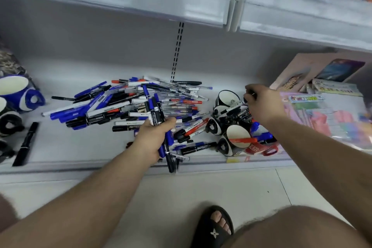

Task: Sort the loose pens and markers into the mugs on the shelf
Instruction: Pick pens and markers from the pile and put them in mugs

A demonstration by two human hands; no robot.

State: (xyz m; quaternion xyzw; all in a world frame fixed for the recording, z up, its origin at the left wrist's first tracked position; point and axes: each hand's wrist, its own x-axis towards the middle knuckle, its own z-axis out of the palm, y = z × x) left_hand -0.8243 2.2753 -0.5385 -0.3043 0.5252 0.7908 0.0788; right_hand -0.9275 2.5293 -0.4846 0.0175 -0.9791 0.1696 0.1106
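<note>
You're in a shop: slotted display shelving (177, 54), price rails (141, 8), packaged stationery (314, 110) at three o'clock.

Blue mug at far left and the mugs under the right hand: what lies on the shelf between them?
In the head view, a sprawling pile of pens and markers, plus one loose black marker near the blue mug.

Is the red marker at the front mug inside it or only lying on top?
On top: the red marker lies flat across the mug's rim, both ends overhanging.

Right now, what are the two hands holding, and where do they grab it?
Left hand grips a bundle of markers around their middles. Right hand pinches a black pen near one end.
</note>
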